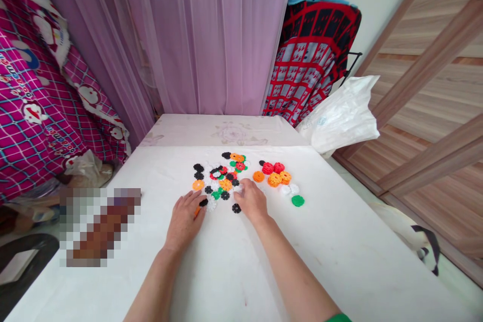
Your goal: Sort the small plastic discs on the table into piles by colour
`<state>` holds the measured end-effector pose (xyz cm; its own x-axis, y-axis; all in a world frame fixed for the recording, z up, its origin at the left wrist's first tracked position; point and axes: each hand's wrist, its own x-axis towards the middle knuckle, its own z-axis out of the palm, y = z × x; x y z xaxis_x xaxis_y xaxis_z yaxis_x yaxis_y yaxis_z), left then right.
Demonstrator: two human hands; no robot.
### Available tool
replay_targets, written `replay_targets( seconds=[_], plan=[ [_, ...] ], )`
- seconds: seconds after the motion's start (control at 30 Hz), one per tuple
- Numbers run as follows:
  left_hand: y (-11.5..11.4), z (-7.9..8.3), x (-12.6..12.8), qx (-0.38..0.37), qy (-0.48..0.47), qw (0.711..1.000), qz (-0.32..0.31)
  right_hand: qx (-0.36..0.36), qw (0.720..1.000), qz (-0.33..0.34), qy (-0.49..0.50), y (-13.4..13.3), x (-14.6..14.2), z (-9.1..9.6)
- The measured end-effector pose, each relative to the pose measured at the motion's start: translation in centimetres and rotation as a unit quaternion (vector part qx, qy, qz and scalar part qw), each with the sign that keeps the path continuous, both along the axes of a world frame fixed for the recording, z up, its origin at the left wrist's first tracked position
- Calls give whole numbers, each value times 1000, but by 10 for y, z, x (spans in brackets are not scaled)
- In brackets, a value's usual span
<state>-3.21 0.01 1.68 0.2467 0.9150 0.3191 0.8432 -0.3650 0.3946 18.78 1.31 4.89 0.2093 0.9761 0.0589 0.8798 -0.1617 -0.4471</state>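
Observation:
Notched plastic snowflake discs in black, orange, white, green and red lie in a loose mixed heap on the white-covered table. My left hand (186, 215) rests palm down at the heap's near left edge, fingers stretched out. Partly under its fingertips are a black disc (204, 202) and an orange disc (197, 211). My right hand (252, 201) is at the heap's right side, its fingers bent and drawn together near whitish pieces. Whatever its fingertips hold is hidden. A black disc (236, 208) lies just below them, and an orange disc (226, 184) sits mid-heap.
Right of the heap are colour groups: red discs (268, 168), orange discs (274, 179), white discs (289, 189) and a green disc (298, 200). A blurred-out object (103, 229) lies at the table's left. A white plastic bag (343, 113) stands beyond the right edge.

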Motion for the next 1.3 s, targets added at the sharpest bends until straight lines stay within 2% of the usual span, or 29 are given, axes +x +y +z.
replay_targets(
  seconds=[0.17, 0.3, 0.57, 0.8, 0.97, 1.13, 1.3],
  plan=[
    [0, -1, 0, 5, 4, 1000, -1, 108, 990, -85, 35, -22, 55, -16],
    [1, -2, -2, 4, 6, 1000, 0, 122, 986, -107, 39, -25, 73, -23],
    [1, -2, -5, 2, 12, 1000, -8, 117, 987, -106, 23, -16, 65, -26],
    [2, -5, -5, 13, 17, 1000, -9, 90, 990, -103, -15, -17, 65, -24],
    [1, -3, -4, 11, 15, 1000, -8, 113, 990, -85, -3, -25, 63, -21],
    [0, -1, -2, 2, 15, 1000, -6, 110, 994, -14, 13, -36, 42, -17],
    [-1, 1, -1, -9, 8, 1000, -1, 81, 994, 70, 4, -31, 12, -9]
  ],
)
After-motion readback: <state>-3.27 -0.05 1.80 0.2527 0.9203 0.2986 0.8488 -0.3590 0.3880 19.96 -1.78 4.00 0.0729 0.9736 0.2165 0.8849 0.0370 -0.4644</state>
